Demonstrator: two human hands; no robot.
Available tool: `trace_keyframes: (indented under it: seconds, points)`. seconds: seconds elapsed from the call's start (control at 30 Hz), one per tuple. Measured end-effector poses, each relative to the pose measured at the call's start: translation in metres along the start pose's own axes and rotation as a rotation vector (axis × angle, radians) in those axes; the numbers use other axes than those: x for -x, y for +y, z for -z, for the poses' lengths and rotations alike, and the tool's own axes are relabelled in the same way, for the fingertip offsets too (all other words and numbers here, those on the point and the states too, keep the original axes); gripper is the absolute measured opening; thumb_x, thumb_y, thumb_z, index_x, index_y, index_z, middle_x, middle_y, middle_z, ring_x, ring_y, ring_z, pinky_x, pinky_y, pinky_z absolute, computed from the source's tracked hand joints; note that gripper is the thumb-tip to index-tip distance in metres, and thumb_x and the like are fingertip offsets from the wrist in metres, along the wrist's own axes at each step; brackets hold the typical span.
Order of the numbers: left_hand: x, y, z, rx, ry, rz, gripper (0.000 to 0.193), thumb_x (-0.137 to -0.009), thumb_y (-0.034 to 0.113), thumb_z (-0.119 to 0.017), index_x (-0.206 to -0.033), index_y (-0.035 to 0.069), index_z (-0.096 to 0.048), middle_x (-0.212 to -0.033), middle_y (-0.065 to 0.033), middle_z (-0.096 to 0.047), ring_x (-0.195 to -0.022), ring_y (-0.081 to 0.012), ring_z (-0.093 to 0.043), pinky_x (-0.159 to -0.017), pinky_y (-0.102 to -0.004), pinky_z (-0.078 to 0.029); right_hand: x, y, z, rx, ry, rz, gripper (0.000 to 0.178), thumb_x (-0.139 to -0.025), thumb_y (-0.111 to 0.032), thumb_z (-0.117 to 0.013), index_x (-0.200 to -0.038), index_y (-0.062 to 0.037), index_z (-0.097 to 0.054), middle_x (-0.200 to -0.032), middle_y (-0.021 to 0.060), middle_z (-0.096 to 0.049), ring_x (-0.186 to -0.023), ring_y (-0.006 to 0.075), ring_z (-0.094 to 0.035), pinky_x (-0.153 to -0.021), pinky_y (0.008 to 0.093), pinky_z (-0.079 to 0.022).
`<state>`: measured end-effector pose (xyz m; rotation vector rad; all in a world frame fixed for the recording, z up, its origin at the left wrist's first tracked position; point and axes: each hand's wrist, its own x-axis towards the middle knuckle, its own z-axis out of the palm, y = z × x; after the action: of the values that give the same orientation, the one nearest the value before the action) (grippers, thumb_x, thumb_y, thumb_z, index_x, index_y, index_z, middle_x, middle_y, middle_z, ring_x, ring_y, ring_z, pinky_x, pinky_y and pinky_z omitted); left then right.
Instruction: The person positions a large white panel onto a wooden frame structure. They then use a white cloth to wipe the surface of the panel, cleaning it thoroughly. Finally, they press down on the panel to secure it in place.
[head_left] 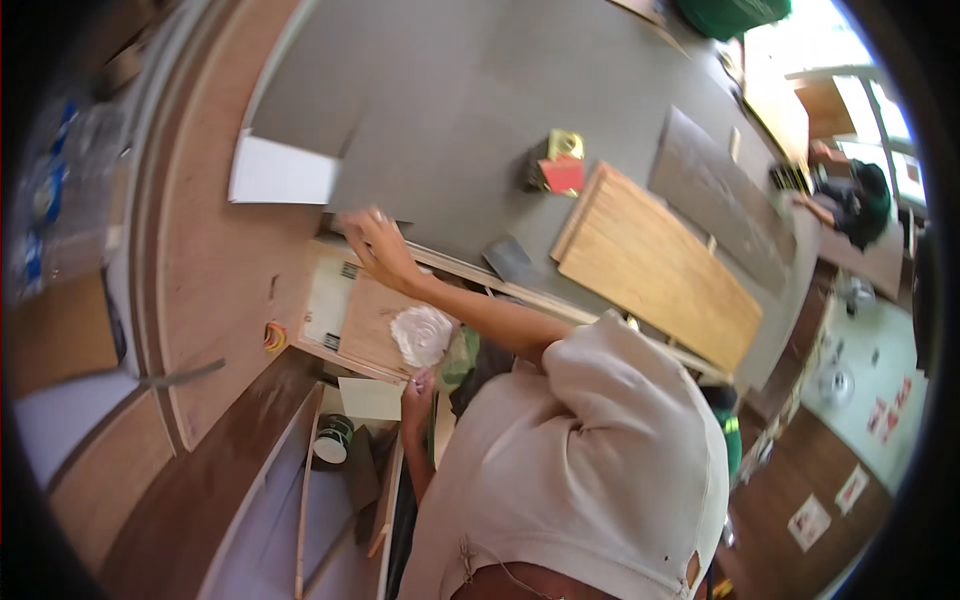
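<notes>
My right hand (pixel 374 242) reaches out over the near edge of the grey tabletop (pixel 440 120), beside a white sheet (pixel 285 170). Its fingers are bent and smeared by motion, so whether they grip anything is unclear. Lower down, my left hand (pixel 419 388) is closed, its fingertips at the bottom of a crumpled clear plastic bag (pixel 421 335). What sits between those fingers is hidden. Behind the bag is a light wooden panel (pixel 375 315) with dark metal fittings beside it. A pale flat piece (pixel 368 397) lies left of my left hand.
On the tabletop stand a gold-and-red tin (pixel 562 172), stacked wooden boards (pixel 660 270), a grey-brown board (pixel 715 195) and a small dark sheet (pixel 508 258). A dark can (pixel 335 436) sits in an open compartment below. Another person (pixel 865 205) works at the far right.
</notes>
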<state>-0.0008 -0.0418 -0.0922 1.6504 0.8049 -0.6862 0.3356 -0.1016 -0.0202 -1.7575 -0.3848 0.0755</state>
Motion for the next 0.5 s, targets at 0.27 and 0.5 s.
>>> trace_keyframes:
  seconds: [0.27,0.5]
  points:
    - [-0.040,-0.034,0.010,0.068,-0.102,0.102,0.047,-0.098,0.027,-0.059,-0.134,-0.002,-0.051,-0.105,-0.0102,-0.065,-0.088,-0.0163,-0.064,-0.077,-0.0294,-0.051,0.307,0.219,0.182,0.559,-0.565,-0.839,0.039,-0.086,-0.025,-0.057,-0.121,-0.0106,-0.064,-0.115,0.0204,-0.066,-0.109,0.0401,-0.062,-0.095,0.0486,-0.049]
    - [-0.072,-0.051,-0.004,0.139,-0.163,0.169,0.046,-0.099,0.028,-0.056,-0.136,0.001,-0.046,-0.118,-0.0131,-0.059,-0.098,-0.0225,-0.064,-0.078,-0.0337,-0.053,0.415,0.209,0.259,0.442,-0.025,-0.977,0.037,-0.085,-0.027,-0.057,-0.115,-0.0063,-0.068,-0.106,0.0200,-0.070,-0.099,0.0349,-0.067,-0.090,0.0442,-0.051]
